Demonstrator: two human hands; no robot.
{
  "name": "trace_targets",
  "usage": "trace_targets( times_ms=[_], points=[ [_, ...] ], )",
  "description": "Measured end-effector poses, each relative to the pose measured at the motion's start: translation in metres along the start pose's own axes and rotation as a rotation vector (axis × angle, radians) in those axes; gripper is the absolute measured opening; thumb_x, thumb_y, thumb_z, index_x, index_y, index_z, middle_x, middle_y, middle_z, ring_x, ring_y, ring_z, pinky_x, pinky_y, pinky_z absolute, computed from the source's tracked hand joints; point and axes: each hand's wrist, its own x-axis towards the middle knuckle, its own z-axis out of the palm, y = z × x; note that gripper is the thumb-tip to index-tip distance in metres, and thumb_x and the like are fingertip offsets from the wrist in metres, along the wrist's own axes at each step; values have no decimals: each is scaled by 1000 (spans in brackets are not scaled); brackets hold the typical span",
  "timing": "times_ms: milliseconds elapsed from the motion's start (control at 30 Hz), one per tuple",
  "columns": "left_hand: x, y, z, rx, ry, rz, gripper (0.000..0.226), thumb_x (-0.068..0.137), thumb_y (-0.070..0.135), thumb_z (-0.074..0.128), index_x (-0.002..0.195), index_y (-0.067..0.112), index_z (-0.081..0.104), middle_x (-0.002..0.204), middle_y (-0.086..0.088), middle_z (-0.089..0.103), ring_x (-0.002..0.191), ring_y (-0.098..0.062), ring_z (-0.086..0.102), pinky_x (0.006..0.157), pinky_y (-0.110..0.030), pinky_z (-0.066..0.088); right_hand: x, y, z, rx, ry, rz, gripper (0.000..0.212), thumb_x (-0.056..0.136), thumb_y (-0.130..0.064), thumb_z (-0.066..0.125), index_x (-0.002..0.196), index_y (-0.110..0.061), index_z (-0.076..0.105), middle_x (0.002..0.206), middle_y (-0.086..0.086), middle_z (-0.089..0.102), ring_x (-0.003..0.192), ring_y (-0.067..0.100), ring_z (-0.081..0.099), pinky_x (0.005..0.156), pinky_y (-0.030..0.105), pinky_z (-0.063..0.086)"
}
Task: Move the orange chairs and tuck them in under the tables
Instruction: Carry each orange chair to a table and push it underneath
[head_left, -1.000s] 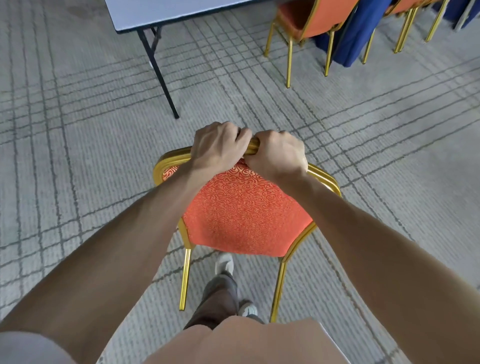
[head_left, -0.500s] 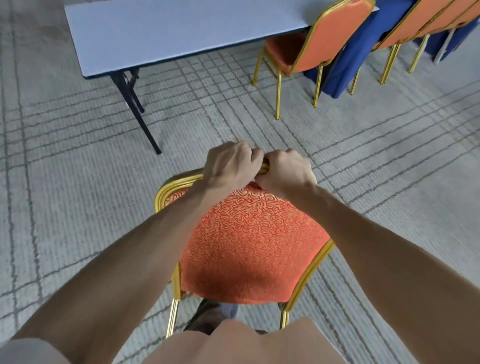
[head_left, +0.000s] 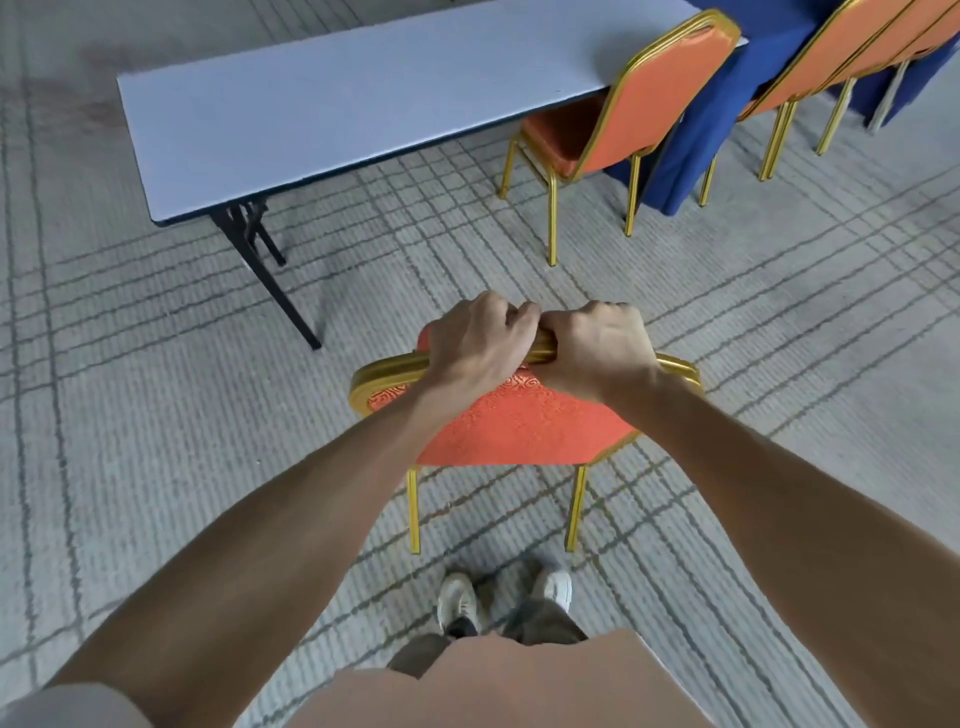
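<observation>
- Head view: left hand (head_left: 478, 343) and right hand (head_left: 597, 348) are gripping the top rail of the orange fabric chair with gold metal frame (head_left: 509, 426). Fingers are curling tight over the rail, knuckles side by side.
- Held chair is sitting at frame centre, back toward the person, on the grey grid-lined carpet (head_left: 156, 415). Cannot tell if its legs are touching the floor.
- Long pale grey folding table with black legs (head_left: 337, 98) is lying at 11 o'clock, well apart from the held chair.
- Second orange gold-framed chair (head_left: 660, 88) is standing at 1 o'clock by the table's right end, seat only near the edge.
- More orange chairs (head_left: 852, 52) are lining the blue-draped table (head_left: 691, 135) at 2 o'clock.
- Judging progress: held chair not yet tucked. It is needing moving to 11 o'clock and sliding under.
</observation>
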Motion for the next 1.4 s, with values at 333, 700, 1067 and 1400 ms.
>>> trace_targets(
  times_ms=[333, 700, 1067, 1400],
  points=[
    [81, 29, 76, 109, -63, 101, 40, 98, 33, 42, 61, 16, 42, 67, -4, 51, 63, -30, 52, 59, -31, 31, 65, 97, 41, 50, -120, 7, 29, 89, -48, 50, 100, -25, 64, 84, 3, 67, 77, 29, 64, 64, 32, 39],
    [230, 50, 57, 321, 66, 307, 51, 93, 50, 27, 80, 17, 64, 58, 3, 52, 49, -13, 48, 48, -26, 29, 210, 158, 35, 234, -34, -109, 19, 86, -42, 52, 88, -27, 64, 74, -7, 64, 70, 21, 60, 62, 30, 44],
    [404, 80, 29, 639, 156, 423, 30, 105, 31, 31, 115, 14, 53, 73, -7, 49, 63, -27, 52, 56, -36, 47, 381, 208, 22, 294, 24, -108, 20, 84, -43, 54, 75, -26, 55, 66, -4, 56, 67, 24, 55, 62, 32, 48],
    [577, 94, 13, 508, 135, 265, 79, 82, 45, -6, 89, 14, 66, 59, 3, 37, 49, -9, 27, 45, -29, 15, 552, 251, 8, 125, -51, -123, 22, 81, -48, 60, 80, -26, 59, 68, -7, 53, 71, 19, 48, 63, 29, 38]
  ],
)
